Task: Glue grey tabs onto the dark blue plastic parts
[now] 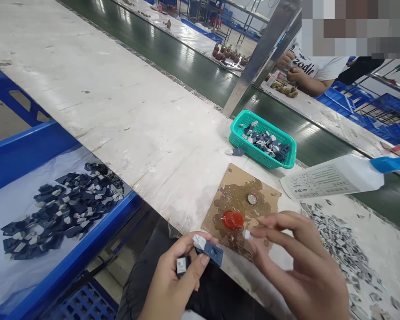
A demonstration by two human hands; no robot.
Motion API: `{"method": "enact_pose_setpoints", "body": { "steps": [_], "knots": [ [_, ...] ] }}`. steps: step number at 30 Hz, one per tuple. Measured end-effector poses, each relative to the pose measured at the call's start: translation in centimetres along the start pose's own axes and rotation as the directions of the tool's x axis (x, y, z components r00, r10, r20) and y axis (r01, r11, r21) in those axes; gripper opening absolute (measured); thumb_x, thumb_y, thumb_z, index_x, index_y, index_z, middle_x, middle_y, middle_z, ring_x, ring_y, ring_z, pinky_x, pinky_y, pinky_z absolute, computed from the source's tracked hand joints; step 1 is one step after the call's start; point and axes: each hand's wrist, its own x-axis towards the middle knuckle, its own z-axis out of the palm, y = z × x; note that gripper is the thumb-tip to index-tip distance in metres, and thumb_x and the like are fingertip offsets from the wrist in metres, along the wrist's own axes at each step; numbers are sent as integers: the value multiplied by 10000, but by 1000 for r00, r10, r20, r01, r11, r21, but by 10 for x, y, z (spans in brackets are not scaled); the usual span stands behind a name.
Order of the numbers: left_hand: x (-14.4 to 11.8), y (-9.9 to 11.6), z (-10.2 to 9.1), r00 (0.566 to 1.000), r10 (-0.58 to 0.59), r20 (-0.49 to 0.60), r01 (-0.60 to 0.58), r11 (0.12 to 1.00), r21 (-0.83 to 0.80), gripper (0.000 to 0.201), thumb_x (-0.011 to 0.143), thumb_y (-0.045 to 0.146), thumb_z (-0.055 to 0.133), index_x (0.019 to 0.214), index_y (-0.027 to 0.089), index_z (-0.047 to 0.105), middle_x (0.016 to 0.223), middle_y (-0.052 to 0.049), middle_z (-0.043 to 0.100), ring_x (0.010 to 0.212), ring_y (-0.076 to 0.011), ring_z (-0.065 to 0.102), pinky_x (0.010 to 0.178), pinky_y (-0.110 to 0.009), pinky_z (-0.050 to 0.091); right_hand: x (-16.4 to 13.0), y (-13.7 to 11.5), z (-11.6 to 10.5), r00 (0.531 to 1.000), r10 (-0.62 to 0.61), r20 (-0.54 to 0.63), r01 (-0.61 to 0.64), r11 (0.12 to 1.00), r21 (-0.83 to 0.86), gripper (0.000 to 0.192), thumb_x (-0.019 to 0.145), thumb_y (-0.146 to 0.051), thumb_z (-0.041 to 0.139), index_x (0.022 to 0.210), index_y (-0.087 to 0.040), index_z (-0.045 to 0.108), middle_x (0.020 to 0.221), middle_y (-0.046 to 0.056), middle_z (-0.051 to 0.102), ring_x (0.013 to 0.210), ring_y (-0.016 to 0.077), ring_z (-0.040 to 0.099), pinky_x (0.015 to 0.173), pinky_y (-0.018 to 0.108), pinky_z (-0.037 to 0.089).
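In my left hand (176,271) is a navy-blue plastic part (214,254) with a light grey piece (199,242) at its end, pinched between thumb and fingers. A second grey-tipped part (182,266) is tucked in the same palm. My right hand (300,262) pinches a small white piece (247,234) between thumb and fingertips, apart from the left hand's part. Just beyond it, a red cap (233,219) and a round metal cap (252,199) lie on a wet, stained brown board (231,178).
A green basket (238,140) holds more blue-and-grey parts. A white glue bottle (333,178) with a blue tip stands at right, beside a pile of small grey pieces (343,249). At left, a blue crate (26,151) holds many parts. Across the green belt (173,53), another person works.
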Motion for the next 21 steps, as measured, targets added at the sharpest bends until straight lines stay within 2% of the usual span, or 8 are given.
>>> {"method": "enact_pose_setpoints", "body": {
  "steps": [2,5,8,12,16,18,20,21],
  "knots": [
    [-3,3,3,1000,8,-24,-6,998,62,181,750,330,619,855,209,703,493,52,486,435,-94,405,494,-244,350,-6,-11,1,999,29,34,-32,996,84,50,786,-222,584,809,-252,617,855,65,576,830,210,551,679,360,481],
    [-6,4,5,999,-29,-40,32,997,64,224,725,364,630,868,203,694,681,-10,640,469,-107,437,468,-245,356,-14,-19,8,996,39,86,-52,985,164,66,765,-208,599,813,-248,622,849,61,594,836,209,570,684,354,502],
    [-7,2,4,997,-59,-44,62,996,66,232,712,365,644,874,207,695,757,-25,684,492,-115,467,474,-237,367,-20,-18,15,994,41,102,-60,979,194,96,750,-190,611,829,-242,623,862,65,597,869,215,565,707,363,502],
    [-6,2,4,998,-31,-48,34,997,74,189,721,337,634,860,230,706,853,-25,722,533,-127,501,535,-238,398,-23,-18,19,996,19,85,-35,981,193,99,749,-175,608,830,-232,623,856,64,593,853,202,560,713,360,498],
    [-7,3,5,997,57,-61,-51,995,87,138,706,273,639,816,263,723,762,2,730,590,-157,542,614,-245,430,-19,-20,19,997,-25,74,10,982,191,136,742,-143,616,851,-224,633,834,56,614,845,193,561,721,356,499],
    [-8,3,6,993,99,-69,-90,989,114,142,707,255,632,811,270,728,707,3,719,601,-176,573,594,-248,438,-18,-20,18,997,-33,64,18,973,230,162,741,-114,615,857,-223,643,818,49,629,828,181,573,723,338,507],
    [-10,3,6,987,143,-73,-132,981,139,148,708,237,626,802,277,734,629,5,695,638,-200,619,556,-241,436,-20,-20,18,995,19,102,-53,940,337,134,749,-119,615,816,-229,654,792,36,641,789,164,598,703,300,522],
    [-10,2,6,984,165,-66,-156,979,132,150,708,227,627,793,285,737,601,9,687,652,-205,637,551,-235,439,-22,-20,18,984,81,159,-141,899,414,97,754,-145,624,780,-232,655,785,31,647,768,157,612,684,278,529]
  ]
}}
